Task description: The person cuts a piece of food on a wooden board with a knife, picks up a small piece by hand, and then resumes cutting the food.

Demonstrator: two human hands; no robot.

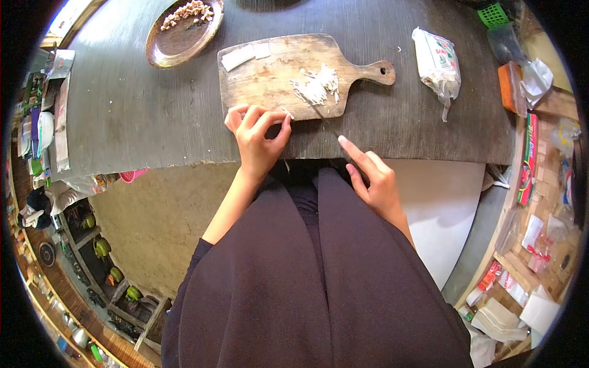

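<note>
A wooden cutting board [270,83] lies on the dark table. My left hand [261,138] is at its near edge, thumb and fingertips pinched on a small white strip [289,114]. To the right and nearer my body, my right hand [375,181] holds a knife [328,126], its index finger stretched forward; the handle is hidden. The thin, dark blade points toward a pile of cut white strips [318,84] on the board's right part. Flat white pieces [245,55] lie at the board's far left.
Beyond the board at the left, a brown plate [178,52] holds chopped brown pieces. A white plastic package [437,64] lies right of the board's handle. An orange sponge-like item [509,89] and a green basket [492,15] sit at the right edge.
</note>
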